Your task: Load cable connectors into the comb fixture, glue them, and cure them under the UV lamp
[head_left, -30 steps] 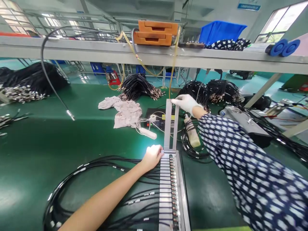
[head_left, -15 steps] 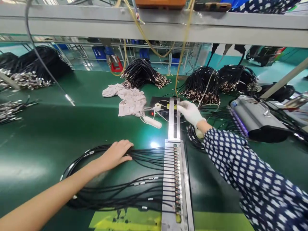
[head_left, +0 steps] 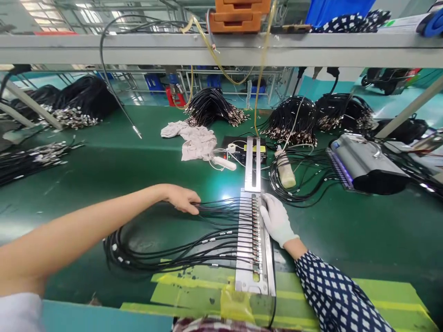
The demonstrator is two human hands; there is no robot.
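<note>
My bare left hand (head_left: 182, 198) is closed on the upper bunch of black cables (head_left: 214, 208), left of the metal fixture (head_left: 245, 274). The cables run from a loop at the left into the slots of the fixture, their metal ends in a row along its right part. My right hand (head_left: 276, 220), in a white glove, lies on the fixture's upper right edge, fingers together; whether it grips the edge cannot be made out. A slotted metal plate (head_left: 248, 170) extends from the fixture's far end over a black box (head_left: 238, 145).
A white cloth (head_left: 199, 142), a bottle (head_left: 285, 169) and a grey machine (head_left: 372, 161) stand beyond the fixture. Cable heaps (head_left: 212, 106) line the back. A metal shelf beam (head_left: 155, 50) crosses above, with hoses hanging. Yellow-green tape (head_left: 187, 288) covers the near edge.
My right hand has come down from the slotted plate to the fixture's right edge. My left hand has moved slightly right and its fingers have closed on the cables. The head view has shifted.
</note>
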